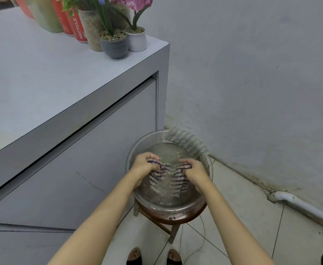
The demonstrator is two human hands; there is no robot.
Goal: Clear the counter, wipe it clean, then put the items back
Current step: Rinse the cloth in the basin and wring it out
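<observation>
**Head view: cloth rinse beside the surface.** My left hand (144, 165) and right hand (194, 169) are both clenched, each round a bunched end of the striped cloth (168, 178). The cloth sags between them, with its lower folds in the water of the metal basin (176, 206). The basin rests on a low stool (173, 219) on the tiled floor, just beside the cabinet front under the white surface (42, 73).

**Handling.** I judge the soaked cloth to be limp, heavier than when dry, and likely to drip. Holding it at the two gathered ends, as here, suits twisting it out. A single pinch at one corner would let it trail.

**Edges and room.**
- The basin rim lies close under both wrists.
- A second, woven cloth (187, 142) is draped over the far rim.
- The cabinet front is near my left forearm.
- The wall is well apart on the right, with a white pipe (306, 207) along its foot.
- The freest path looks to be straight up, then left over the surface edge.
- Plant pots (114, 46) and red cans (78, 25) stand grouped at the far corner of the surface. The pots are near its edge, so a careless sweep there could tip one off.
</observation>
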